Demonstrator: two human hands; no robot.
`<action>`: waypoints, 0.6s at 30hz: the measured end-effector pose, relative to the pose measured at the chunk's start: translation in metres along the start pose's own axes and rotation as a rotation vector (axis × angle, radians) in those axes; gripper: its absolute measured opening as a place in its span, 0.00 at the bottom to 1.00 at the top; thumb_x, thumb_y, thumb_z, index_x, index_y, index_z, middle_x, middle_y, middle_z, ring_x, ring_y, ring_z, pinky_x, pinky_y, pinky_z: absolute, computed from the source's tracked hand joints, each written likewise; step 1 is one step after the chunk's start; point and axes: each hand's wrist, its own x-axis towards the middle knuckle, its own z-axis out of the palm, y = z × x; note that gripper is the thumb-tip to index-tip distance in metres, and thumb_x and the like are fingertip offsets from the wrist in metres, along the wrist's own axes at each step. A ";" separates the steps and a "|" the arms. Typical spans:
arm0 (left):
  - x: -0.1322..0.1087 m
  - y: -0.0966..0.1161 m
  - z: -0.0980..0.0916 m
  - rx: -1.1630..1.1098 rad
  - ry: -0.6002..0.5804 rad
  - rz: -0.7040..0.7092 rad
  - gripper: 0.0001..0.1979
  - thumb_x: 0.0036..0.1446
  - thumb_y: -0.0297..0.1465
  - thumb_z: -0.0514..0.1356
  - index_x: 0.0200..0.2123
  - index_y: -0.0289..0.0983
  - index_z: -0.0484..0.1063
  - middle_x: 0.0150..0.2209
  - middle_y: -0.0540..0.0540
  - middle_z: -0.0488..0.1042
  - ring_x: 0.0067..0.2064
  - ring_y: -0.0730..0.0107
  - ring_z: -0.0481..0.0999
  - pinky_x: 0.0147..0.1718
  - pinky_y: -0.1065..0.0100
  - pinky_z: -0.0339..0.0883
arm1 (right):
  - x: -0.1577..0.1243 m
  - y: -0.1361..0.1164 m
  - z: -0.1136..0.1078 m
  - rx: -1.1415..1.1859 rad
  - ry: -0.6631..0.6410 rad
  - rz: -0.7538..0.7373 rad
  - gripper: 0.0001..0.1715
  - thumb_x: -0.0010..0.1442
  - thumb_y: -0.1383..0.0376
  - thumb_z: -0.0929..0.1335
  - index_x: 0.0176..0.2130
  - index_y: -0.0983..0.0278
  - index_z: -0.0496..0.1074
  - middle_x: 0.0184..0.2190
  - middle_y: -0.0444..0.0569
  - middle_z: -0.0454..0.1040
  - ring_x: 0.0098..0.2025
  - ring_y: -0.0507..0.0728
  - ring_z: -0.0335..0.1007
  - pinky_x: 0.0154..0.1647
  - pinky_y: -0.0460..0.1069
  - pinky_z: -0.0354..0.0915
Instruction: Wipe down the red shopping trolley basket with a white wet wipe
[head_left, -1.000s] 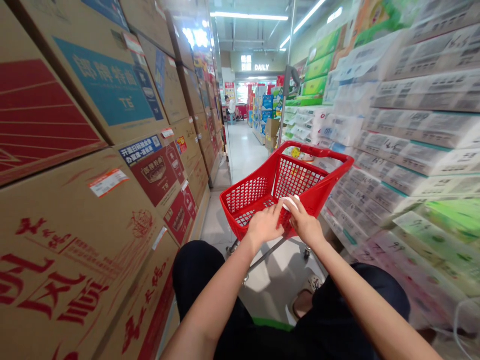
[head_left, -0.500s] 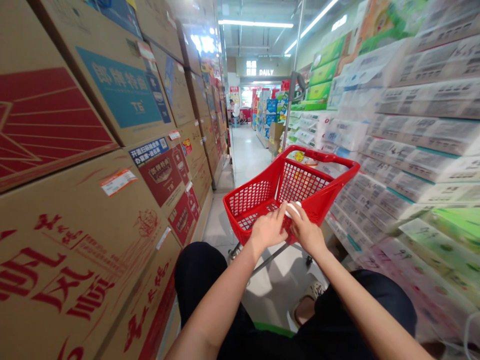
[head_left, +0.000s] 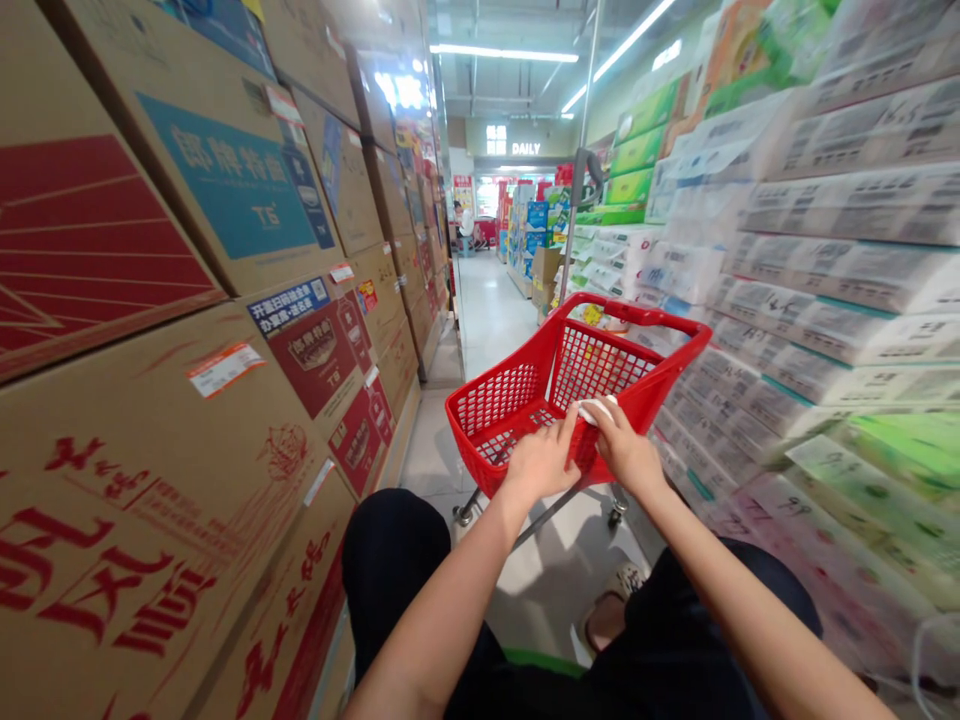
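A red plastic shopping cart (head_left: 525, 385) with mesh walls stands in a narrow store aisle just ahead of me. My left hand (head_left: 541, 463) lies on its near rim, fingers curled over the edge. Beside it my right hand (head_left: 624, 447) grips the same rim, closed over a small white object (head_left: 596, 408) that I cannot make out. The basket looks empty. My dark trousers and one shoe (head_left: 611, 605) show below.
Stacked cardboard boxes (head_left: 187, 330) with red and blue print wall the left side. Wrapped packs of tissue paper (head_left: 817, 300) fill the right shelves. A metal pole (head_left: 579, 150) stands past the cart. The tiled aisle (head_left: 487, 300) runs ahead to a distant person.
The cart and both hands have shifted slightly with my head movement; both hands keep their hold on the rim.
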 end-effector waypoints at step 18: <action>0.010 -0.007 0.004 0.019 -0.048 0.025 0.46 0.61 0.36 0.56 0.74 0.35 0.33 0.60 0.36 0.69 0.52 0.55 0.76 0.45 0.61 0.72 | 0.034 0.040 -0.007 0.016 -0.015 0.049 0.34 0.69 0.62 0.57 0.71 0.42 0.50 0.72 0.43 0.53 0.50 0.59 0.76 0.41 0.54 0.74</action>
